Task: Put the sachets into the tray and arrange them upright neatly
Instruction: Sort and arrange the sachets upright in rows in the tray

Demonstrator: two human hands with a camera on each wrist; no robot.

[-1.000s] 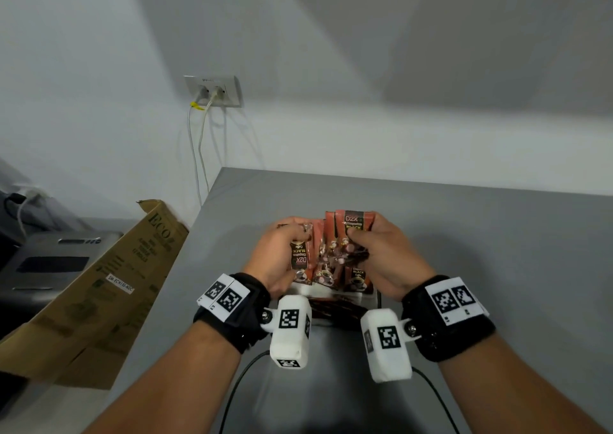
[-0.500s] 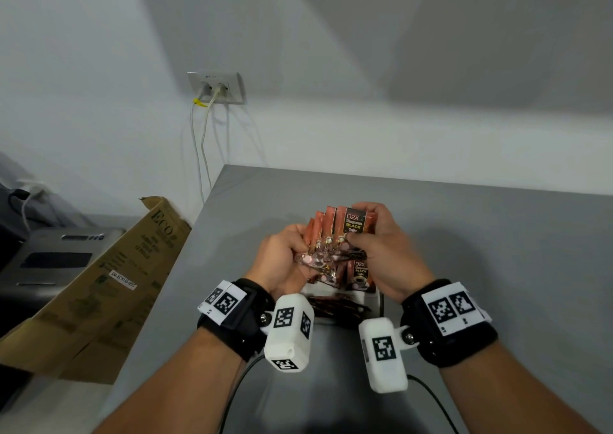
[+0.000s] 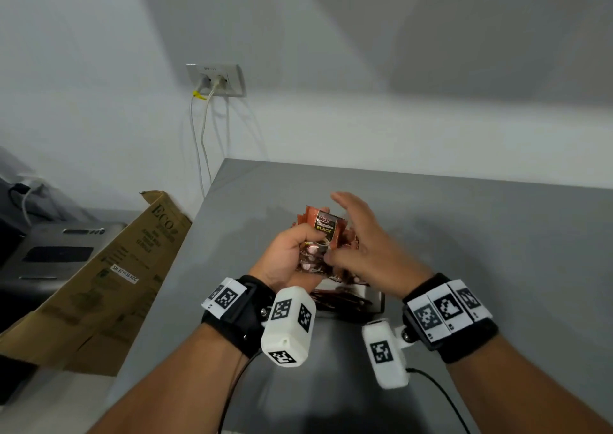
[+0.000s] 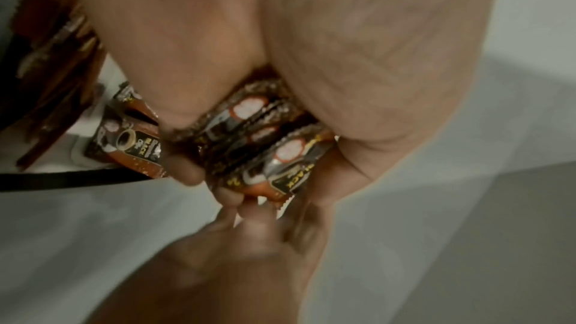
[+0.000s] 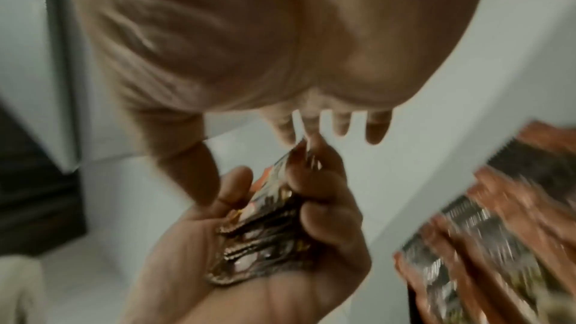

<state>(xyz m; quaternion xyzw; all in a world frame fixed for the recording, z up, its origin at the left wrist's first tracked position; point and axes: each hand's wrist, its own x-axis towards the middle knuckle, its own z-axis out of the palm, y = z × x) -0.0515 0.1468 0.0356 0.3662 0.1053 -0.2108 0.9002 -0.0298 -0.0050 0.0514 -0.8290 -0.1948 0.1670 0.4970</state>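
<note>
Head view high, downward; wrist views close; all share sachets (image 3: 323, 234).

Plain room, likely office or lab corner; exact kind unclear. Bare white walls (image 3: 398, 69), grey table (image 3: 497, 234) set in corner. Wall socket (image 3: 217, 80) with two white cables (image 3: 200, 141) plugged in. Flattened cardboard box (image 3: 109, 277) leaning at table's left. Grey device (image 3: 53, 254), maybe printer, behind box.

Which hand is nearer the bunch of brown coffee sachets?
Left. The left hand grips the bunch of brown coffee sachets in its curled fingers. The right hand is open beside the bunch, fingers spread, thumb near its lower edge.
</note>
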